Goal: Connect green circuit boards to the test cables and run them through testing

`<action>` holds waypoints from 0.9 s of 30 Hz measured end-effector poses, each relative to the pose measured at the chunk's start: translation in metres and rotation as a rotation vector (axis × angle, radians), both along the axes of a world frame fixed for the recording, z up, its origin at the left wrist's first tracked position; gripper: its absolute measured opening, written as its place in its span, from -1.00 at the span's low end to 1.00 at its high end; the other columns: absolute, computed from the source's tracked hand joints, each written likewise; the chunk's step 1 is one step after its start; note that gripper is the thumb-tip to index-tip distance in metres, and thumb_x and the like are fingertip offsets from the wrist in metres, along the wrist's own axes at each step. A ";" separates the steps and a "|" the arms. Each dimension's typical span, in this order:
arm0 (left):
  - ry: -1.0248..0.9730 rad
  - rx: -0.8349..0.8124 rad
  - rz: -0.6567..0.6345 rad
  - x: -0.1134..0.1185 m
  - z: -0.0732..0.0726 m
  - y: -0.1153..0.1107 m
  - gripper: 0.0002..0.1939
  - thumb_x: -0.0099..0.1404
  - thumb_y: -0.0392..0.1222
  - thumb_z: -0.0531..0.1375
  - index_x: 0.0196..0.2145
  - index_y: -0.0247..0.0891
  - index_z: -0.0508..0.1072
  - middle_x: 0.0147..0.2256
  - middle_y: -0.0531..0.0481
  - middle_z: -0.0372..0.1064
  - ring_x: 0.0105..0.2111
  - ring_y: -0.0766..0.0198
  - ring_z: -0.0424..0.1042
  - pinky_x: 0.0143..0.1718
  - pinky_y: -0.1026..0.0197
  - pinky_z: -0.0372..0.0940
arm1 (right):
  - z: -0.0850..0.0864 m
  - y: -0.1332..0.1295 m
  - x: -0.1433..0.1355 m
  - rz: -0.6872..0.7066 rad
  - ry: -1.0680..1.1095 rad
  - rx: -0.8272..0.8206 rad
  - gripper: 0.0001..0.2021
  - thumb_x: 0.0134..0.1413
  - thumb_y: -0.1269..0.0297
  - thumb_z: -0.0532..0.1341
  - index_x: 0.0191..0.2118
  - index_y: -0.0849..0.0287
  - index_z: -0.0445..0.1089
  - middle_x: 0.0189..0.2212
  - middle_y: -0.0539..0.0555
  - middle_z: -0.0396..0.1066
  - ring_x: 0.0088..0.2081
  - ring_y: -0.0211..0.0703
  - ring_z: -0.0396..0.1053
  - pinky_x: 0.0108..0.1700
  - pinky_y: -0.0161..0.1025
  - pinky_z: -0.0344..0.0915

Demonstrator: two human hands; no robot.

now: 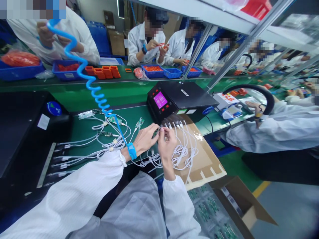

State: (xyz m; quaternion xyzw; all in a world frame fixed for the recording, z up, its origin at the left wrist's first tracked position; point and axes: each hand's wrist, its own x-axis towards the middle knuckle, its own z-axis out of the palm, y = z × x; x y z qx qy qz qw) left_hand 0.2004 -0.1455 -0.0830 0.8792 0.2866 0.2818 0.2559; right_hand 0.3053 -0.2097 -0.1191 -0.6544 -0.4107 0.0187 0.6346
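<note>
My left hand [144,138], with a blue coiled-cord wrist strap [132,151] on its wrist, is closed in a pinch. Between its fingers a bit of a small green circuit board [155,133] shows, mostly covered. My right hand [167,142] pinches at the same spot, fingertips against the left ones; what it grips is too small and hidden to make out. Left of my hands, a circuit board [140,123] lies joined to a white cable. Several more boards [114,120] lie farther left among tangled white cables [106,145].
A black tester [181,96] with a lit pink screen stands ahead, white cables plugged into its front. A second black box [30,132] is at left. Cardboard [209,156] lies at right, above an open carton [245,202]. Co-workers sit across a green conveyor [117,88].
</note>
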 end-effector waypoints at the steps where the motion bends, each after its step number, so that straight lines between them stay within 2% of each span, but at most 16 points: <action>1: -0.003 -0.002 0.001 0.000 0.000 0.000 -0.87 0.49 -0.23 0.12 -0.09 -0.21 0.45 -0.10 -0.07 0.52 -0.14 0.14 0.54 -0.21 0.17 0.37 | 0.001 0.000 -0.001 -0.002 -0.003 0.004 -0.73 0.38 0.09 0.18 -0.16 0.18 0.49 -0.26 0.08 0.53 -0.26 -0.18 0.49 -0.12 -0.19 0.42; 6: -0.018 0.000 0.005 -0.002 -0.003 0.002 -0.88 0.47 -0.25 0.13 -0.10 -0.20 0.45 -0.11 -0.06 0.51 -0.14 0.15 0.53 -0.19 0.18 0.36 | 0.004 0.002 -0.003 -0.015 -0.010 -0.015 -0.74 0.36 0.10 0.17 -0.20 0.18 0.50 -0.30 0.08 0.52 -0.30 -0.18 0.45 -0.17 -0.21 0.39; 11: -0.018 -0.015 -0.003 0.000 -0.006 0.011 -0.89 0.43 -0.25 0.15 -0.13 -0.19 0.47 -0.14 -0.05 0.53 -0.15 0.13 0.54 -0.18 0.16 0.37 | 0.002 0.002 -0.001 0.022 0.022 -0.075 -0.69 0.37 0.06 0.14 -0.17 0.19 0.48 -0.26 0.12 0.52 -0.26 -0.14 0.46 -0.12 -0.15 0.40; 13: -0.031 -0.046 0.003 0.002 -0.005 0.017 -0.89 0.39 -0.26 0.19 -0.14 -0.18 0.47 -0.14 -0.04 0.55 -0.13 0.11 0.55 -0.13 0.13 0.38 | -0.003 -0.005 -0.002 0.027 0.006 -0.107 -0.66 0.36 0.05 0.15 0.00 0.20 0.44 -0.20 0.14 0.52 -0.18 -0.09 0.48 -0.01 -0.07 0.41; 16: -0.062 -0.084 0.050 0.005 -0.005 0.024 -0.87 0.36 -0.28 0.21 -0.13 -0.17 0.47 -0.13 -0.03 0.57 -0.12 0.09 0.55 -0.08 0.09 0.39 | -0.017 -0.022 -0.007 -0.001 -0.052 -0.190 -0.36 0.30 0.03 0.23 0.37 0.20 0.13 -0.16 0.16 0.50 -0.02 0.03 0.47 0.18 0.13 0.32; 18: -0.070 -0.084 0.072 0.006 -0.005 0.026 -0.88 0.36 -0.27 0.22 -0.14 -0.17 0.47 -0.13 -0.03 0.57 -0.13 0.10 0.55 -0.09 0.09 0.39 | -0.026 -0.031 -0.011 0.034 -0.066 -0.253 -0.19 0.27 0.01 0.27 0.47 0.19 -0.07 -0.18 0.14 0.50 0.06 0.10 0.44 0.23 0.22 0.26; 20: -0.074 -0.083 0.083 0.006 -0.006 0.026 -0.88 0.36 -0.27 0.23 -0.14 -0.17 0.47 -0.15 -0.02 0.57 -0.15 0.12 0.55 -0.11 0.11 0.38 | -0.029 -0.035 -0.015 0.076 -0.074 -0.292 -0.09 0.24 -0.03 0.30 0.50 0.19 -0.15 -0.14 0.17 0.49 0.08 0.13 0.43 0.22 0.24 0.28; 22: -0.085 -0.086 0.088 0.006 -0.007 0.026 -0.89 0.36 -0.27 0.23 -0.14 -0.18 0.47 -0.17 -0.01 0.57 -0.16 0.14 0.54 -0.12 0.13 0.37 | -0.025 -0.036 -0.017 0.018 -0.122 -0.310 -0.04 0.18 -0.08 0.34 0.50 0.19 -0.13 0.02 0.29 0.43 0.13 0.19 0.39 0.20 0.25 0.29; 24: -0.100 -0.085 0.095 0.006 -0.007 0.027 -0.89 0.37 -0.27 0.22 -0.14 -0.18 0.47 -0.16 0.00 0.56 -0.16 0.15 0.53 -0.12 0.14 0.36 | -0.017 -0.035 -0.019 -0.082 -0.194 -0.304 -0.09 0.17 -0.10 0.34 0.46 0.19 -0.01 0.12 0.37 0.36 0.16 0.25 0.34 0.20 0.28 0.28; 25: -0.105 -0.079 0.102 0.006 -0.007 0.027 -0.89 0.37 -0.28 0.22 -0.14 -0.18 0.46 -0.16 0.00 0.55 -0.16 0.15 0.53 -0.11 0.13 0.36 | -0.013 -0.035 -0.020 -0.106 -0.217 -0.295 -0.14 0.19 -0.09 0.33 0.44 0.19 0.04 0.09 0.35 0.38 0.15 0.24 0.35 0.20 0.28 0.27; 27: -0.108 -0.067 0.121 0.008 -0.006 0.030 -0.88 0.37 -0.28 0.22 -0.13 -0.17 0.47 -0.16 0.01 0.55 -0.16 0.15 0.52 -0.09 0.12 0.36 | -0.008 -0.035 -0.024 -0.061 -0.217 -0.292 -0.22 0.27 -0.03 0.28 0.44 0.20 0.04 -0.10 0.24 0.50 0.04 0.18 0.42 0.17 0.23 0.30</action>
